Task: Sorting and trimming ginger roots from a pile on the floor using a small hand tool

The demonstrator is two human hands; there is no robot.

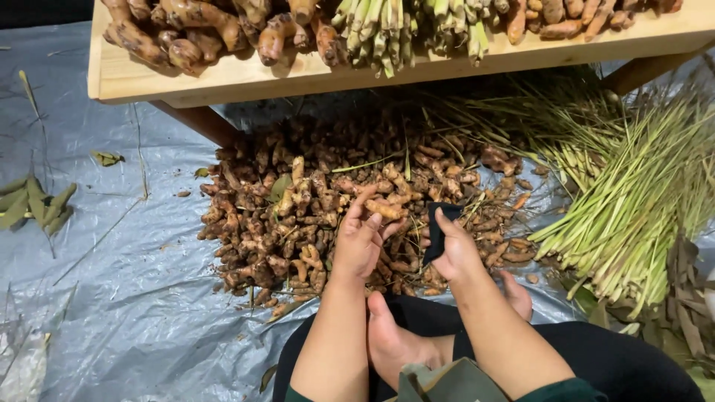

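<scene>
Head camera looking straight down at someone sitting on the floor, two bare feet (pixel 402 339) tucked in near the bottom edge. The left hand (pixel 357 242) is closed, fingers curled around one knobbly orange-brown turmeric root (pixel 385 209) and lifting it just off the heap. The right hand (pixel 456 249) has its fingers pinched on one small flat black cloth-like piece (pixel 436 231), held upright just right of that root. Can't tell exactly what that black thing is.

Both hands sit over the near edge of one big pile of muddy brown turmeric roots (pixel 298 208), way too many to count, spread on a grey plastic tarp (pixel 112 298) covering the floor.

Right of the pile there's one large loose heap of long pale green lemongrass stalks (pixel 633 193), fanned out and reaching towards the far side. Past it at the right edge, some dry brown leaves (pixel 689 298).

Far side: one low light wooden table (pixel 223 78) with two legs showing. On it, three groups: fat brown ginger-like roots (pixel 194 33) on the left, a bunch of trimmed green stalks (pixel 387 30) in the middle, smaller orange-brown roots (pixel 573 18) on the right.

Far left on the tarp, one little cluster of green leaf strips (pixel 33 201), well apart from everything else.
</scene>
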